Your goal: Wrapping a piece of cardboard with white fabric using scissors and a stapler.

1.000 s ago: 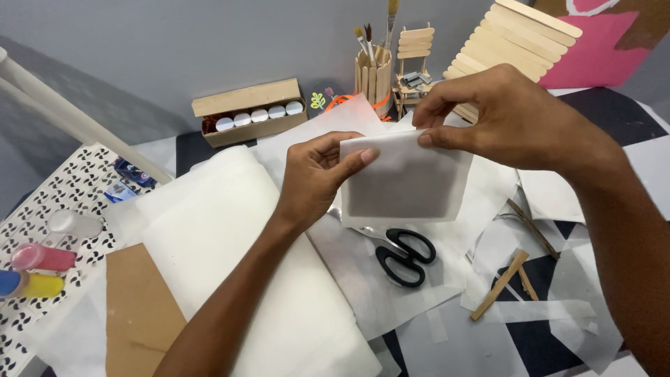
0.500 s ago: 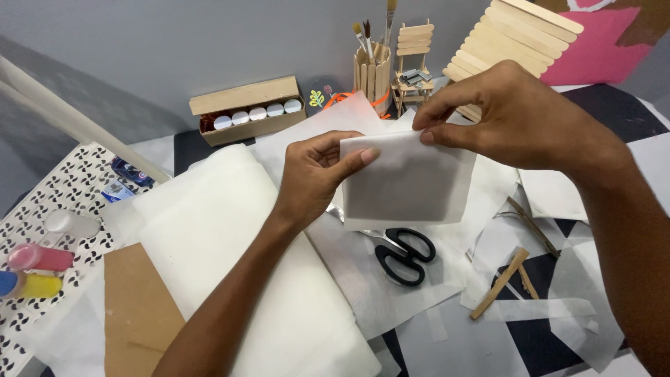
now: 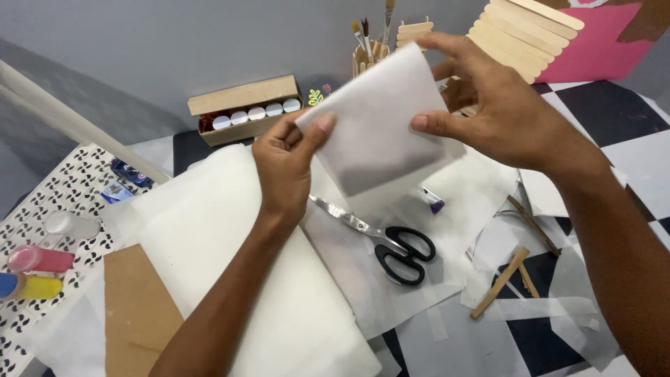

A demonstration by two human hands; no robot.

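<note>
Translucent folded paper sheet (image 3: 380, 126) between both hands

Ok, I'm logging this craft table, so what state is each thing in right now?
white sheet: folded, held up off the table
left hand: pinching the sheet's left corner
right hand: gripping the sheet's right edge
scissors: closed, lying flat
paint box: open, bottles capped
brushes: upright in a holder

light: bright, even, soft | shadows: faint, beneath scissors (image 3: 391, 244) | glare: none | focus: sharp around scissors, slightly soft at far frame edges | distortion: mild wide-angle
</note>
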